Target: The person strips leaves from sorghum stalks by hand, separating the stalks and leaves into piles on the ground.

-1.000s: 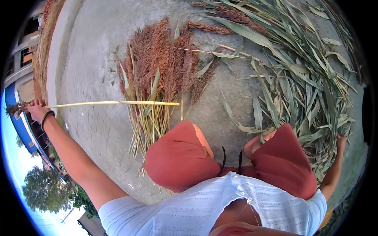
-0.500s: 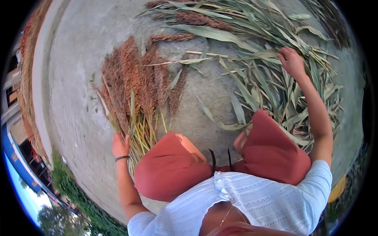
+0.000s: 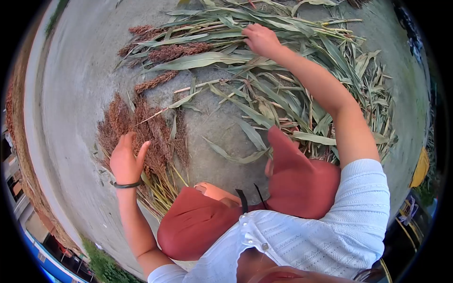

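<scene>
Grey concrete ground (image 3: 71,118) all around, bordered at the far left by a pale raised edge (image 3: 34,113), with green plants (image 3: 106,264) low in the left corner. Something yellow (image 3: 420,167) out at the right rim, too partial to name.

Spread on the concrete at the left, a bundle of reddish-brown seed heads (image 3: 148,127), tops pointing forward, thin stems (image 3: 155,191) drawn back toward the rust-red garment (image 3: 203,224) over the left knee. Just forward of the bundle, one separate head (image 3: 155,81). Farther forward, leafy stalks (image 3: 203,59) laid crosswise, with more brown heads (image 3: 181,51) toward their left ends and long green leaves among them. Off to the right, near the right knee (image 3: 302,184), a tangled heap of leaves and stems (image 3: 354,94).

Left hand (image 3: 125,158) over the left part of the bundle, back uppermost, dark band (image 3: 126,185) at the wrist; fingers close to one another, thumb spread well away from them, nothing visibly clasped. Cannot tell whether touching the heads or just above them. Right hand (image 3: 262,38) forward at the middle of the leafy stalks, fingers slightly bent and pointing left. Cannot tell whether pinching a stalk or merely resting on the leaves.
</scene>
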A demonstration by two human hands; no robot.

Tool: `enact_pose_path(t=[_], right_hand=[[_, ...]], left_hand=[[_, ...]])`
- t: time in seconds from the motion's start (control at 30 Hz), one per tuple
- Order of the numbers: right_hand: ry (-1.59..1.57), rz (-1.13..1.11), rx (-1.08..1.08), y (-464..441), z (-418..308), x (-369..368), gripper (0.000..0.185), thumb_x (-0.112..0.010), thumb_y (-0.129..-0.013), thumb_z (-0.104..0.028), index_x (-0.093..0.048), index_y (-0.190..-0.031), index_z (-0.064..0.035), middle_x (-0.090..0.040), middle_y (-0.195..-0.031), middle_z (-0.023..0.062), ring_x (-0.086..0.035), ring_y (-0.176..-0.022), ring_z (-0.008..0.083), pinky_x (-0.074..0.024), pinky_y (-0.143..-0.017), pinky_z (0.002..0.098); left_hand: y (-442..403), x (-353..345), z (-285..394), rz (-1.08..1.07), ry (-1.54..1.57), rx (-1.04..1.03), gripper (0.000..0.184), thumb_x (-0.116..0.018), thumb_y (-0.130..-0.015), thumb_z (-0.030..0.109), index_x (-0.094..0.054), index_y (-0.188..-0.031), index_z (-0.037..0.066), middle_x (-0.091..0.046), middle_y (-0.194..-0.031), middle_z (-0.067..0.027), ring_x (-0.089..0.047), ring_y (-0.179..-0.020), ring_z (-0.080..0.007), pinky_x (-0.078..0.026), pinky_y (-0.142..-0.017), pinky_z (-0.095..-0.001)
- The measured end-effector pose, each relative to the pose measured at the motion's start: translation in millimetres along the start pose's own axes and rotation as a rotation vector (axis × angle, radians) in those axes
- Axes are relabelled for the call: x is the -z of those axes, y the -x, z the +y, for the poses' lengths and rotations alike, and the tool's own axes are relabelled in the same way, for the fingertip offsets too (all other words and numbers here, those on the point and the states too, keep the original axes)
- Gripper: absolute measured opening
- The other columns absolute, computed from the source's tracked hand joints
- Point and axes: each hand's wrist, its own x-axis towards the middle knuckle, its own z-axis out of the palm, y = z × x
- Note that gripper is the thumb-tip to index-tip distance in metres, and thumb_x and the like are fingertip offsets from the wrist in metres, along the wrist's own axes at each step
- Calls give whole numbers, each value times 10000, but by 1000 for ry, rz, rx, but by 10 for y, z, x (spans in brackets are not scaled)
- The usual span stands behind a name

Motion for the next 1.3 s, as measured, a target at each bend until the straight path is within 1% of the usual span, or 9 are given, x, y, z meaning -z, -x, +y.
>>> enact_pose_path(t=[0.07, 0.2, 0.4, 0.67, 0.7, 0.8, 1.0, 1.1, 1.3], right_hand=[[290, 84, -165, -28, 609, -95, 185, -580, -784, -134, -616, -952, -66, -617, -934, 98, -589, -961, 284, -481, -823, 403], [341, -589, -510, 311, 974, 84, 279, -600, -753, -100, -600, -1032, -83, -579, -1110, 150, -551, -1068, 287, -473, -861, 403], [412, 62, 190, 616, 900, 97, 266, -591, -757, -127, -572, -1019, -82, -527, -1149, 129, -555, -1033, 265, -452, -858, 370], [400, -339, -96, 66, 578, -397, 192, -581, -801, -138, -597, -988, -99, -600, -957, 86, -581, -963, 253, -482, -771, 381], [275, -249, -59, 50, 531, -347, 191, -579, -808, -143, -591, -993, -97, -605, -955, 92, -590, -936, 268, -488, -752, 398], [-53, -62, 44, 26, 232, 40, 181, -570, -829, -153, -569, -999, -88, -615, -935, 109, -610, -835, 316, -502, -688, 441], [-294, -48, 75, 387, -859, 793, 164, -562, -848, -132, -539, -1002, -82, -604, -859, 108, -610, -644, 361, -498, -555, 447], [-248, -137, 56, 551, -1090, 856, 197, -574, -836, -90, -548, -1030, -74, -613, -895, 94, -617, -653, 336, -488, -536, 426], [-207, -20, 55, 571, -1180, 850, 207, -562, -776, -67, -496, -972, -61, -587, -852, 103, -618, -616, 320, -474, -474, 423]], left_hand=[[-329, 0, 320, 10, -32, -182, 448, -665, -813, 394, -568, -1080, 48, -610, -933, -142, -609, -829, -330, -481, -700, -408], [-843, -99, 814, -91, 9, -313, 409, -650, -828, 383, -577, -1075, 65, -612, -920, -137, -604, -849, -347, -481, -699, -423], [-1283, -529, 1132, -132, 167, -364, 440, -638, -837, 427, -592, -1056, 49, -640, -965, -133, -634, -861, -318, -498, -711, -404], [-1366, -689, 1167, -345, 412, -241, 449, -633, -856, 433, -615, -1061, 34, -669, -953, -142, -657, -861, -259, -508, -731, -371], [-1338, -696, 1128, -339, 436, -255, 445, -631, -855, 437, -623, -1038, 31, -669, -947, -139, -655, -855, -261, -506, -720, -378], [-1366, -773, 970, -352, 696, -179, 421, -626, -878, 415, -621, -1059, 35, -682, -950, -111, -663, -837, -214, -501, -685, -328], [-1590, -716, 997, -34, 1605, 423, 353, -609, -909, 385, -609, -985, 40, -679, -919, -65, -662, -798, -126, -431, -576, -213], [-1653, -639, 892, 70, 1709, 566, 323, -630, -896, 375, -596, -907, 53, -667, -863, -57, -665, -762, -128, -406, -531, -202], [-1431, -657, 782, -139, 1594, 560, 410, -672, -846, 438, -588, -918, 44, -650, -862, -69, -672, -790, -184, -408, -546, -221]])
